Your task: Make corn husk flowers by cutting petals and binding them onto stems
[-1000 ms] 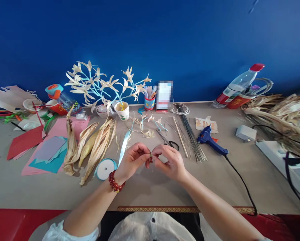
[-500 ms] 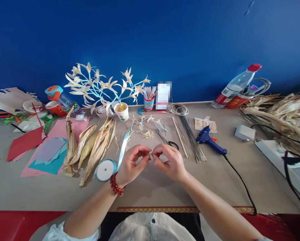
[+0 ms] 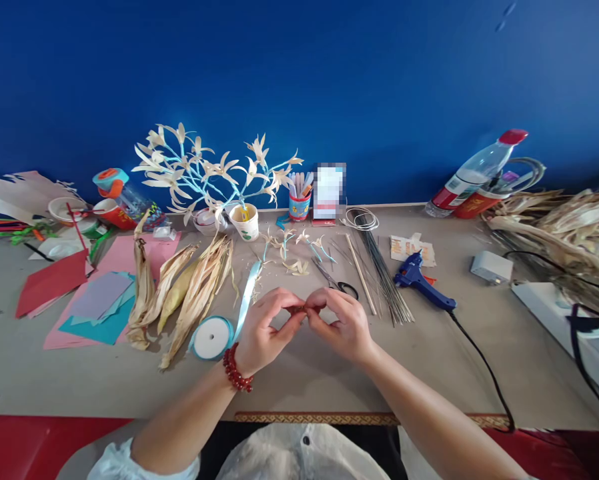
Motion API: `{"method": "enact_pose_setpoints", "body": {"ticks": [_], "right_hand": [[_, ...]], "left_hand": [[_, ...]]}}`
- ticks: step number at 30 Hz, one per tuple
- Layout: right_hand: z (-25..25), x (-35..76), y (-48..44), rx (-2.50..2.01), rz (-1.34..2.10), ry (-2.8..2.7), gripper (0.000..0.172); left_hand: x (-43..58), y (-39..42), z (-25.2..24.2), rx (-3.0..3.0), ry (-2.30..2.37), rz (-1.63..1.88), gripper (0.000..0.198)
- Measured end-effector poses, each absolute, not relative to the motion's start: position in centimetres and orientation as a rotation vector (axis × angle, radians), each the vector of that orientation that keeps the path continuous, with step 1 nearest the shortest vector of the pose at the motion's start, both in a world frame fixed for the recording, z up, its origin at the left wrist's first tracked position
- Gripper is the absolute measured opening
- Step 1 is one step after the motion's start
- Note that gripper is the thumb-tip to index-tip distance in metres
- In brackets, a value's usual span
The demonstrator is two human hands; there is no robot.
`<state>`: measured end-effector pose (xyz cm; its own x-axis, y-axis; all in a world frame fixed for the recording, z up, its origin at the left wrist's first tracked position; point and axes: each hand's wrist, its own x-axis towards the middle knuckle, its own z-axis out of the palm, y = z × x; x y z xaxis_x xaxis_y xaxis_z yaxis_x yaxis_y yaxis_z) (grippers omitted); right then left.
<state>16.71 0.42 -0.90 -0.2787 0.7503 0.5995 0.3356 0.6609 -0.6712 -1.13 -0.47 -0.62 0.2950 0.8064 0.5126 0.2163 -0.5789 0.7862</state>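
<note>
My left hand (image 3: 268,331) and my right hand (image 3: 340,325) meet fingertip to fingertip above the middle of the table. Both are pinched closed around something tiny, which the fingers almost wholly cover. Just left of my left hand lies a spool of light blue ribbon (image 3: 211,338), its loose ribbon end (image 3: 248,293) stretching away from me. Beyond my fingers are small husk flowers on blue stems (image 3: 286,245) and a loose husk piece (image 3: 296,268). Black-handled scissors (image 3: 347,289) lie right behind my right hand.
Dried corn husks (image 3: 197,303) and coloured paper (image 3: 99,297) lie left. A paper cup (image 3: 244,223) holds husk-flower branches (image 3: 224,167). To the right are wires (image 3: 387,280), a wooden stick (image 3: 360,273), a blue glue gun (image 3: 424,281), a power strip (image 3: 554,320) and a tilted bottle (image 3: 474,175).
My fingertips have drawn closer together, and the small greenish thing that showed between them is now mostly covered. The camera view has shifted slightly.
</note>
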Motion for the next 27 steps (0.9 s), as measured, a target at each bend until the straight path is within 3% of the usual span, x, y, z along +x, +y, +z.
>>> {"method": "enact_pose_setpoints", "body": {"ticks": [13, 18, 23, 27], "right_hand": [[-0.94, 16.70, 0.35, -0.880, 0.479, -1.851, 0.014], [-0.68, 16.78, 0.44, -0.903, 0.526, -1.823, 0.012], [-0.87, 16.62, 0.46, -0.918, 0.571, -1.814, 0.011], [-0.96, 16.65, 0.44, -0.914, 0.632, -1.821, 0.012]], "left_hand": [[-1.30, -0.83, -1.18, 1.903, 1.007, 1.286, 0.014], [-1.19, -0.77, -1.05, 1.953, 1.029, 1.258, 0.031], [-1.20, -0.42, -0.77, 2.076, 1.024, 1.327, 0.012], [-1.23, -0.47, -0.86, 2.028, 1.045, 1.320, 0.013]]}}
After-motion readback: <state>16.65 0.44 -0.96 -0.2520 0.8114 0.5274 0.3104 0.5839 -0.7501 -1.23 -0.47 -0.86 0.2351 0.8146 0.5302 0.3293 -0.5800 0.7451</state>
